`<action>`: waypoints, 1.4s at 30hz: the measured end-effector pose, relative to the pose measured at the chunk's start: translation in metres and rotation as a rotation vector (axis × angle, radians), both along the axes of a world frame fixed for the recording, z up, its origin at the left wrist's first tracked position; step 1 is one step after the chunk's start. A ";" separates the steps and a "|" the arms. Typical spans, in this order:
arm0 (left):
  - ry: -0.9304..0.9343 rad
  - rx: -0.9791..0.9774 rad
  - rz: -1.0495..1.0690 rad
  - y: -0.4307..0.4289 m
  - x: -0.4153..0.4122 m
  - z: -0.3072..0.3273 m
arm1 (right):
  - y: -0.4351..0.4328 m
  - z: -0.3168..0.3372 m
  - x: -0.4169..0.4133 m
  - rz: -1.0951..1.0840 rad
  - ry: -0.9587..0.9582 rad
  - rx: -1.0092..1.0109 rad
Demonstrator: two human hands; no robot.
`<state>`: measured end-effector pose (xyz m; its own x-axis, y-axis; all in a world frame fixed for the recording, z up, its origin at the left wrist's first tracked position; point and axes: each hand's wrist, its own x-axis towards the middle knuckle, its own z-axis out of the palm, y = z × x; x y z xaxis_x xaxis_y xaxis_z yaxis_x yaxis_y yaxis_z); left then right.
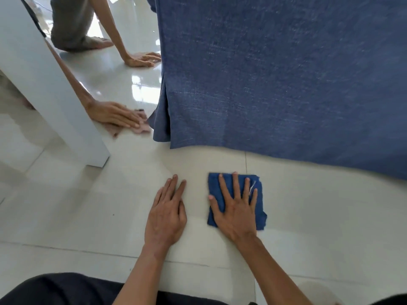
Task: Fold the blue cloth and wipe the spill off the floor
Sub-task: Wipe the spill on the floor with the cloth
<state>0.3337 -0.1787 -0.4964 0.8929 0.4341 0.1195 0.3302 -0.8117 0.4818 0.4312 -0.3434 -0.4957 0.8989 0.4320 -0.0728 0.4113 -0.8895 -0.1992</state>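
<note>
The blue cloth (259, 205) lies folded into a small square on the white tiled floor (319, 216), just in front of the sofa skirt. My right hand (235, 208) rests flat on top of it, fingers spread, pressing it to the tile. My left hand (166, 216) lies flat on bare floor just left of the cloth, fingers together, holding nothing. I cannot make out a spill on the glossy tiles.
A large blue fabric-covered sofa (275, 73) fills the upper right. A white furniture leg (55, 102) stands at left. Another person kneels beyond, one hand (114, 114) pressing a pinkish cloth (141, 126) on the floor, the other hand (143, 59) flat farther back.
</note>
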 end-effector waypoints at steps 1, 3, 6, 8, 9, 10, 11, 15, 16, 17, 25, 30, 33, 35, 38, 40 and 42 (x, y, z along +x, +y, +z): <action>-0.003 0.001 -0.002 0.000 0.000 0.001 | -0.010 -0.002 -0.012 0.056 -0.002 0.018; -0.002 0.013 0.008 -0.001 -0.001 0.000 | -0.037 -0.006 -0.024 0.087 0.006 0.024; -0.005 -0.005 0.069 0.000 0.000 -0.002 | -0.062 -0.006 -0.009 -0.108 -0.014 -0.003; -0.006 -0.011 0.079 -0.001 0.001 -0.002 | -0.059 -0.004 0.010 -0.244 -0.005 -0.018; -0.016 -0.014 0.082 -0.001 0.002 -0.002 | -0.051 -0.003 0.020 -0.280 0.002 -0.024; -0.025 -0.018 0.084 0.000 0.003 -0.002 | -0.041 -0.003 0.029 -0.306 0.016 -0.027; -0.028 -0.017 0.085 0.000 0.003 -0.003 | -0.029 -0.003 0.037 -0.323 0.029 -0.030; -0.025 -0.020 0.075 0.001 0.002 -0.001 | 0.015 -0.001 0.040 -0.233 0.036 -0.035; -0.027 -0.026 0.068 0.001 0.002 0.000 | 0.020 0.000 0.033 -0.173 0.029 -0.035; -0.032 -0.035 0.062 0.001 0.002 0.001 | 0.019 0.000 0.024 -0.102 0.019 -0.026; -0.056 -0.030 0.087 -0.001 0.000 0.000 | -0.080 -0.001 0.002 -0.152 -0.011 -0.003; -0.049 -0.030 0.092 -0.001 0.003 -0.002 | -0.073 0.003 0.038 -0.275 0.034 -0.063; -0.046 -0.032 0.097 -0.001 0.003 -0.003 | -0.052 -0.002 0.048 -0.298 0.034 -0.059; -0.040 -0.031 0.092 -0.001 0.003 -0.003 | -0.034 -0.001 0.052 -0.298 0.041 -0.054; -0.036 -0.033 0.082 0.000 0.002 -0.001 | -0.008 0.001 0.043 -0.239 0.057 -0.043; -0.041 -0.038 0.081 -0.001 0.001 0.001 | -0.001 0.002 0.028 -0.156 0.047 -0.026; -0.045 -0.048 0.081 -0.001 0.000 0.003 | -0.010 0.000 0.010 -0.041 0.017 -0.013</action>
